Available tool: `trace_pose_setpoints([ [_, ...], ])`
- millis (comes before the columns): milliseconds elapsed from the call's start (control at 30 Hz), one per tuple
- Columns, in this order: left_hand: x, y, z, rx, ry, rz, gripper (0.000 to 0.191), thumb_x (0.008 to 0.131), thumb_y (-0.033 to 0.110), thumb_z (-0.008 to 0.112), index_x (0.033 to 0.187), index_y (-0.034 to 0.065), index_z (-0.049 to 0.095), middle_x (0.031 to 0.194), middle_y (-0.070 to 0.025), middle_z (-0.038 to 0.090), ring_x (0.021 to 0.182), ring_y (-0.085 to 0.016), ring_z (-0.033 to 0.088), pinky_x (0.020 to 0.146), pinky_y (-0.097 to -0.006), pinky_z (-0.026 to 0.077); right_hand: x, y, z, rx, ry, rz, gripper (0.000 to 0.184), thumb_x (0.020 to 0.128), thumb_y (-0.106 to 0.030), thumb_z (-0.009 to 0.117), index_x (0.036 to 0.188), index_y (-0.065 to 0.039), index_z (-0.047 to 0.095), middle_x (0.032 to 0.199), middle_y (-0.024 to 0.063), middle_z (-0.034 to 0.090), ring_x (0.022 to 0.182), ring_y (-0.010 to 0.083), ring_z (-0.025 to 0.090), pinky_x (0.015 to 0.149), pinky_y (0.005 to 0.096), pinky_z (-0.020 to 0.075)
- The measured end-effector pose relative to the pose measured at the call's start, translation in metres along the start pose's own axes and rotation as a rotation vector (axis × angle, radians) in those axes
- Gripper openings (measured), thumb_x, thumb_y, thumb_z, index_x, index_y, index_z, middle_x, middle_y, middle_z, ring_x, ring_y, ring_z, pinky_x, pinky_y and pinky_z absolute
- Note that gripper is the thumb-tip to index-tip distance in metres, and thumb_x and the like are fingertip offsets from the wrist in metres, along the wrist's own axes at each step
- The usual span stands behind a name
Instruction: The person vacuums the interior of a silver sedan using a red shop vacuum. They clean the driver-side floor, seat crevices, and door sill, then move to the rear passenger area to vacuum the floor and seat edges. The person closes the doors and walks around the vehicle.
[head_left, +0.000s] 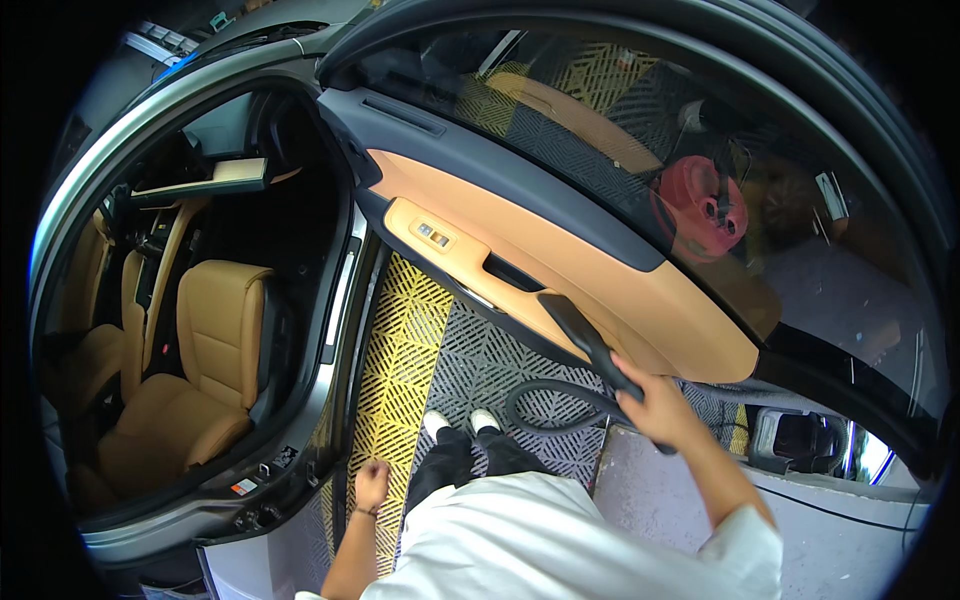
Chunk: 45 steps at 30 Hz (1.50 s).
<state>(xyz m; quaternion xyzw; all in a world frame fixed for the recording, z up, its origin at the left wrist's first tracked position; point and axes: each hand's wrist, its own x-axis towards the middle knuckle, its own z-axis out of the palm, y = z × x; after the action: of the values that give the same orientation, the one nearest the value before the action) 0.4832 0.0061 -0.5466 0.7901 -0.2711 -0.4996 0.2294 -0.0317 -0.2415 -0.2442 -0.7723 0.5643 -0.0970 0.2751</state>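
My right hand (656, 409) grips the black handle of a vacuum cleaner nozzle (577, 326). The nozzle's flat head lies against the tan armrest of the car door panel (570, 240), just behind the dark pull recess (514, 271). From the handle, a ribbed black hose (517, 405) loops down near the floor. Loosely curled at my side, my left hand (372, 485) hangs over the yellow floor tiles with nothing seen in it. The door stands wide, its window switches (434, 235) near the front of the armrest.
At left, the car's doorway shows a tan leather seat (217, 345) and a door sill (341, 300). Yellow and grey slatted tiles (480, 337) cover the floor. A red vacuum cleaner (701, 206) appears through the door window (585, 112). A pale, worn surface (652, 487) lies at right.
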Motion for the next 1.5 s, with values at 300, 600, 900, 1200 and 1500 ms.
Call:
trace_pose_setpoints([
  [300, 0.070, 0.246, 0.104, -0.005, -0.237, 0.577, 0.031, 0.102, 0.025, 0.071, 0.119, -0.0008, 0.070, 0.095, -0.0128, 0.076, 0.089, -0.019, 0.074, 0.083, -0.0336, 0.058, -0.156, 0.002, 0.036, 0.227, 0.018, 0.596, 0.069, 0.091, -0.006, 0.068, 0.159, -0.013, 0.054, 0.094, 0.0179, 0.075, 0.070, 0.0349, 0.073, 0.072, 0.0413, 0.0599],
  [600, 0.022, 0.003, 0.049, 0.277, -0.024, 0.069, 0.036, 0.096, 0.035, 0.073, 0.107, 0.0006, 0.077, 0.094, -0.0163, 0.077, 0.090, -0.029, 0.073, 0.085, -0.0387, 0.059, -0.101, -0.003, 0.026, 0.663, -0.195, 0.608, 0.079, 0.094, 0.003, 0.064, 0.167, -0.018, 0.043, 0.085, 0.0029, 0.065, 0.057, 0.0127, 0.061, 0.053, 0.0320, 0.0540],
  [900, -0.210, -0.157, 0.021, -0.798, 0.578, -0.507, 0.051, 0.107, 0.045, 0.059, 0.129, 0.0000, 0.070, 0.111, -0.0173, 0.080, 0.089, -0.026, 0.078, 0.077, -0.0378, 0.061, 0.006, -0.097, 0.147, 0.167, -0.766, -0.587, 0.081, 0.083, -0.015, 0.078, 0.160, -0.016, 0.052, 0.109, 0.0222, 0.069, 0.093, 0.0424, 0.070, 0.085, 0.0461, 0.0569],
  [1200, -0.381, -0.138, 0.020, -2.258, 0.920, 0.393, 0.057, 0.111, 0.055, 0.043, 0.135, 0.0052, 0.059, 0.129, -0.0193, 0.067, 0.116, -0.040, 0.065, 0.108, -0.0579, 0.050, -0.139, -0.256, 0.326, -0.112, -1.338, -1.178, 0.090, 0.083, -0.035, 0.078, 0.164, -0.017, 0.041, 0.124, 0.0221, 0.073, 0.103, 0.0435, 0.073, 0.087, 0.0501, 0.0599],
  [1500, -0.582, -0.345, 0.045, -2.418, 1.328, 0.549, 0.037, 0.107, 0.038, 0.046, 0.115, 0.0053, 0.061, 0.107, -0.0130, 0.065, 0.097, -0.034, 0.062, 0.100, -0.0555, 0.053, -0.374, -0.350, 0.456, -0.241, -1.544, -1.432, 0.094, 0.083, -0.040, 0.084, 0.164, -0.013, 0.043, 0.121, 0.0231, 0.074, 0.107, 0.0421, 0.073, 0.095, 0.0471, 0.0585],
])
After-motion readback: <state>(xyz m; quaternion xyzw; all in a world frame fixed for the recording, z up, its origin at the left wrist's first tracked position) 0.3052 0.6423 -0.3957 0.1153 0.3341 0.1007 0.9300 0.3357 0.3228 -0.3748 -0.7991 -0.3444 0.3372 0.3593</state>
